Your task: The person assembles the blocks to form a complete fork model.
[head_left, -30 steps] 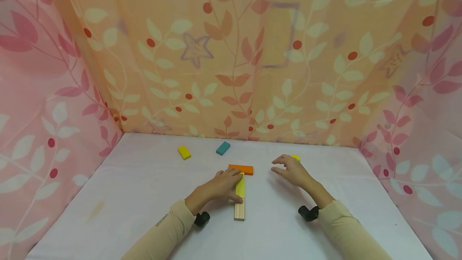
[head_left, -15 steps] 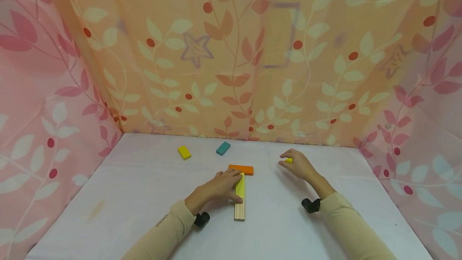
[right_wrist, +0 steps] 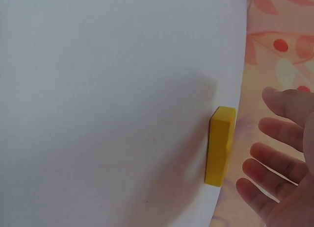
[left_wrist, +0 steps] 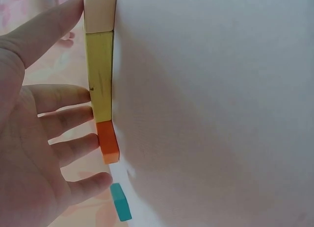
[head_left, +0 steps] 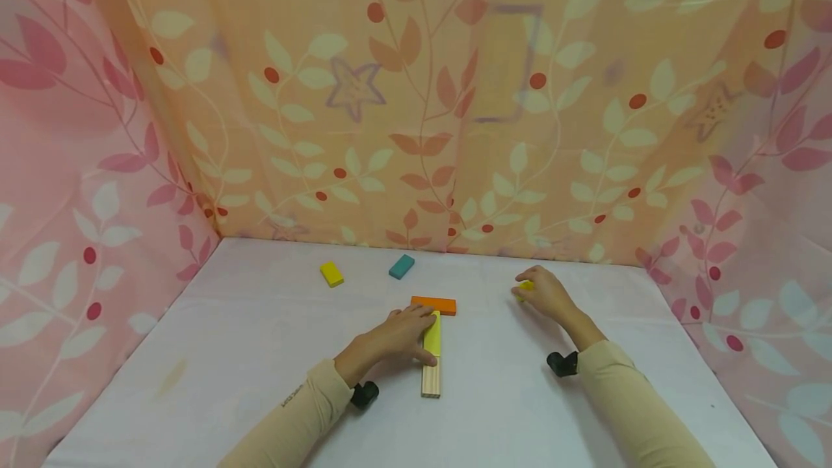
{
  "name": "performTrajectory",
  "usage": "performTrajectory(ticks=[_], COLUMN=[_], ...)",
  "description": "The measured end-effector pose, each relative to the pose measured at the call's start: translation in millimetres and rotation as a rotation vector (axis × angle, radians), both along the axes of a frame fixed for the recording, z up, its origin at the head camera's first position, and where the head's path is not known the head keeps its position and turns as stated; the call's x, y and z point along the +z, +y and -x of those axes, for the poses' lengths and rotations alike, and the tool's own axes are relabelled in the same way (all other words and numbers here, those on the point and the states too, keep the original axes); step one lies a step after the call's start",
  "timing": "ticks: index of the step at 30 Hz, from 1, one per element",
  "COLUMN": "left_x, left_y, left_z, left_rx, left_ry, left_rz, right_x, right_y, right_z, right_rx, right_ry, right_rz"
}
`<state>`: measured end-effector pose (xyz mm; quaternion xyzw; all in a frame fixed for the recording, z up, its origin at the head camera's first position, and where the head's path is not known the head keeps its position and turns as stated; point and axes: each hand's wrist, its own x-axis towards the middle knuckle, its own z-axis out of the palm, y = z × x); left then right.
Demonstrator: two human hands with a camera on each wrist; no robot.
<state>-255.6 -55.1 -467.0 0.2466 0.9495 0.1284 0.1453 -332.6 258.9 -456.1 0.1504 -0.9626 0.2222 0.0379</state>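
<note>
My left hand spreads over a row of blocks in the head view, with its fingers and thumb resting on or just over them. A light yellow block lies end to end with a plain wooden block. An orange block lies crosswise at the far end; the left wrist view shows fingertips beside the yellow block and orange block. My right hand hovers at a yellow block. In the right wrist view its loosely bent fingers stay apart from that yellow block.
A teal block and another yellow block lie toward the back of the white tabletop. Patterned curtains hang behind the table and at both sides. Black wrist cameras hang under both forearms.
My right hand has shifted to the right and slightly away from me, to over the yellow block. My left hand and the row of blocks stay where they were.
</note>
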Motion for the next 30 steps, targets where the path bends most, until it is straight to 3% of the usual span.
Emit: performTrajectory(ticks=[15, 25, 30], left_x=[0.4, 7.1, 6.7], left_y=[2.2, 1.8, 1.2], left_z=[-2.2, -4.9, -4.6], left_rx=[-0.005, -0.016, -0.015], left_ry=[0.010, 0.015, 0.018], left_rz=[0.023, 0.023, 0.021], right_x=[-9.7, -12.1, -12.3], right_y=[7.6, 7.2, 5.9], right_z=[2.3, 5.3, 7.5], right_rx=[-0.090, -0.094, -0.110], right_ry=[-0.061, -0.053, -0.091], right_rz=[-0.046, -0.068, -0.079])
